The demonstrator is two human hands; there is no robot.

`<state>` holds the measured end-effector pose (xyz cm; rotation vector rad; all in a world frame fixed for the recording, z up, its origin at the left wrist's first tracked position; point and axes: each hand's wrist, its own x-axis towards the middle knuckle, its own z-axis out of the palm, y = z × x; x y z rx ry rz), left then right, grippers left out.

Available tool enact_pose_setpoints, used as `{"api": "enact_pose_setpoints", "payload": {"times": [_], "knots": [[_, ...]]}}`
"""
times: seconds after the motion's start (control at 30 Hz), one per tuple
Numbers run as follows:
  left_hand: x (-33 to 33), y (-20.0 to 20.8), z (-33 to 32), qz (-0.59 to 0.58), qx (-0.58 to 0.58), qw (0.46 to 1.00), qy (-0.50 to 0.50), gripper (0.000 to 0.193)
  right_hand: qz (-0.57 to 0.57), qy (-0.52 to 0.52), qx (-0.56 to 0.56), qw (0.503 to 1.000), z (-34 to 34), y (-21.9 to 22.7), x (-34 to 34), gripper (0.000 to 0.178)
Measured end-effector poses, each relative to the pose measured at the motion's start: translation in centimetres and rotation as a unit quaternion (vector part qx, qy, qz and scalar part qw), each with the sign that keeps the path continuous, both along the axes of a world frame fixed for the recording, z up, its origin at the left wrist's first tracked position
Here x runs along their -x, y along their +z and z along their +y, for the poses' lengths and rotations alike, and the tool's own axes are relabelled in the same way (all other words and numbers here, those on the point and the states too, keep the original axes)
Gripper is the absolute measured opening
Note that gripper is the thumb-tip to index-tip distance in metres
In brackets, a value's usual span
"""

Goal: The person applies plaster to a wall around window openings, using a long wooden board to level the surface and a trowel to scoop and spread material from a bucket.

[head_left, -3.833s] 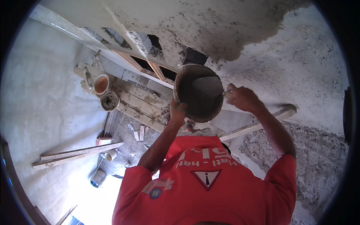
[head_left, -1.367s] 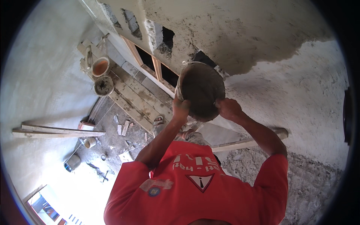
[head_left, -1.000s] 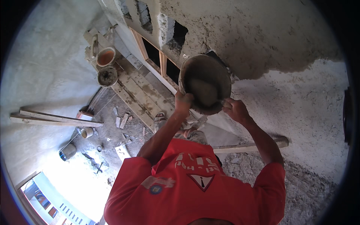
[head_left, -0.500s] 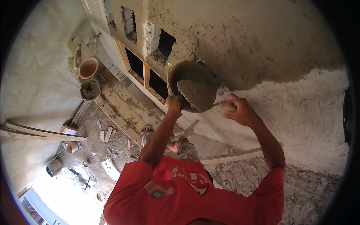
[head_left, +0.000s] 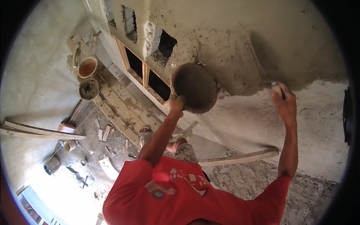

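Note:
My left hand [head_left: 176,105] grips the rim of a round mortar pan [head_left: 195,88], held near the wall and tipped so that its mortar-coated inside shows. Out to the right, my right hand [head_left: 285,105] is closed around the pale handle of a trowel [head_left: 276,89]. The trowel's blade is up at the wall, blurred and hard to tell from the grey plaster. Damp grey plaster [head_left: 232,48] covers the upper wall, ending in a ragged lower edge close to my right hand. Below that edge is paler, rough wall [head_left: 318,116].
Scaffold planks [head_left: 122,108] run under my feet at the left. On them stand a bucket of reddish liquid [head_left: 87,67] and a bucket of mortar [head_left: 89,89]. A wooden window frame [head_left: 145,77] and a broken hole [head_left: 167,44] interrupt the wall. A beam [head_left: 240,156] juts out low down.
My right hand has moved from beside the pan to the right, with the trowel up at the wall. The mound of mortar seen in the pan is gone. My left hand keeps its grip.

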<state>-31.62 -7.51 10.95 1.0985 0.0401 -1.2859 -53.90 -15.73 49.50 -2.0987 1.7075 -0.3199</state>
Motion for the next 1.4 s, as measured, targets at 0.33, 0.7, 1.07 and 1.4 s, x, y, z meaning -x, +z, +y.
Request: {"api": "enact_pose_setpoints", "payload": {"times": [0.33,0.7,1.07,1.4], "knots": [[0.1,5.0,2.4,-0.015,-0.030,0.998,0.062,0.008,0.286,0.278,0.067,0.915,1.8,-17.0,-2.9,0.038],[-1.6,6.9,5.6,-0.090,0.046,0.993,0.068,0.009,0.177,0.329,-0.137,0.917,3.0,-23.9,-7.8,0.036],[-3.4,4.1,4.9,-0.093,0.086,0.989,0.074,0.011,-0.015,0.280,-0.064,0.958,2.7,-23.2,-4.1,0.045],[-2.1,-4.3,2.1,-0.145,0.171,0.970,0.091,0.041,-0.003,0.316,-0.082,0.945,2.2,-11.4,-7.8,0.047]]}}
